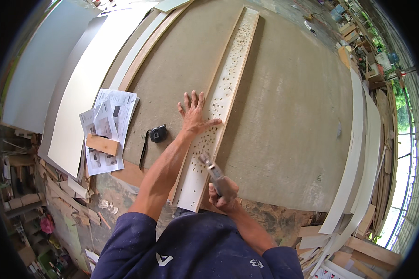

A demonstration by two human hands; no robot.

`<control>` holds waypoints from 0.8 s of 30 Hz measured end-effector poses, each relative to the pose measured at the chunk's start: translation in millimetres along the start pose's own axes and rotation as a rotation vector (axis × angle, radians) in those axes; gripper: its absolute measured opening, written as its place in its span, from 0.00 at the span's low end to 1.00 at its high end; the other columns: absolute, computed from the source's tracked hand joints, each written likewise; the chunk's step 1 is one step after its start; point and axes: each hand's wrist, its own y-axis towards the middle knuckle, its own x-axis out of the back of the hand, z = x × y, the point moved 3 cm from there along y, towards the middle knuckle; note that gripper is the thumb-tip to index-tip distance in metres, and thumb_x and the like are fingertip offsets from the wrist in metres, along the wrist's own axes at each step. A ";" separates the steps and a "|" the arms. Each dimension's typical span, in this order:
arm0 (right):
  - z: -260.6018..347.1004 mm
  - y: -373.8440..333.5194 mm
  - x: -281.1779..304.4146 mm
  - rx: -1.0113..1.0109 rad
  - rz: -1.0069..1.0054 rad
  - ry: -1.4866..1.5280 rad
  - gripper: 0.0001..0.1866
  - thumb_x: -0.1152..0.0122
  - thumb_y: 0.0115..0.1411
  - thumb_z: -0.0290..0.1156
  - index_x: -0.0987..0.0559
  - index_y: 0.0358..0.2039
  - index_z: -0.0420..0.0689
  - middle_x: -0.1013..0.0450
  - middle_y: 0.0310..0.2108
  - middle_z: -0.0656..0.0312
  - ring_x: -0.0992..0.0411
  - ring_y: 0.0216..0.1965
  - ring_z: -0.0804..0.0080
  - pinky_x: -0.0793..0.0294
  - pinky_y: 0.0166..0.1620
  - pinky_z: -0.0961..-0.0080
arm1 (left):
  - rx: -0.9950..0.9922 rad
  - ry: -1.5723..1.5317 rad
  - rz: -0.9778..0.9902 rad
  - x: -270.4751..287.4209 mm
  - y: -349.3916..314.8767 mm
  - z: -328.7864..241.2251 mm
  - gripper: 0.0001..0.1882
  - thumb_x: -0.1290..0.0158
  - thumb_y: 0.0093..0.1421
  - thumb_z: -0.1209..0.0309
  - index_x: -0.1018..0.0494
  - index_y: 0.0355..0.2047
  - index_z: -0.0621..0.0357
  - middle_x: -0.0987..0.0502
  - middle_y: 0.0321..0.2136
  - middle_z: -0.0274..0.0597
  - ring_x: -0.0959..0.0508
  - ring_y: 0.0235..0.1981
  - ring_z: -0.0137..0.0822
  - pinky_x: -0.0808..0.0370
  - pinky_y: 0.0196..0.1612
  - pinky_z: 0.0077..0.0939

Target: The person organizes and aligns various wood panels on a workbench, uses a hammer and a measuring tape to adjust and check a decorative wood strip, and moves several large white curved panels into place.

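A long, narrow white board with raised wooden edges runs away from me across the worktop. Small brown specks dot its white face; whether they are holes or loose bits I cannot tell. My left hand lies across the board's left edge, fingers spread, the thumb reaching over the white face. Near the board's close end, my right hand is closed around a worn grey metal hand tool. The tool's narrow head is over the specks; its exact kind is unclear, as is whether it touches the board.
Left of the board, a black camera with a strap lies on the brown worktop. Printed sheets sit further left, a small wood block on them. Large panels lean at far left; white strips line the right edge.
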 end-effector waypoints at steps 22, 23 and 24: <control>-139.3 157.1 6.0 -0.370 -0.444 -0.099 0.14 0.47 0.63 0.37 0.34 0.35 0.37 0.30 0.19 0.54 0.29 0.15 0.59 0.31 0.19 0.67 | -0.001 0.011 0.011 5.6 1.6 -1.3 0.63 0.41 0.37 0.31 0.50 0.65 0.59 0.62 0.68 0.56 0.69 0.69 0.52 0.73 0.64 0.57; -141.4 161.4 1.8 -0.392 -0.454 -0.094 0.14 0.47 0.64 0.36 0.35 0.37 0.36 0.30 0.19 0.54 0.29 0.15 0.59 0.32 0.18 0.67 | 0.001 0.014 0.006 5.2 2.1 -0.4 0.63 0.42 0.37 0.31 0.50 0.65 0.59 0.62 0.68 0.56 0.69 0.69 0.52 0.73 0.64 0.57; -157.8 151.4 -7.6 -0.378 -0.420 -0.185 0.15 0.48 0.64 0.36 0.36 0.39 0.37 0.31 0.20 0.54 0.31 0.16 0.61 0.34 0.21 0.66 | -0.011 0.012 0.006 2.8 3.7 -4.0 0.63 0.42 0.37 0.31 0.49 0.65 0.59 0.62 0.68 0.56 0.69 0.69 0.51 0.73 0.64 0.57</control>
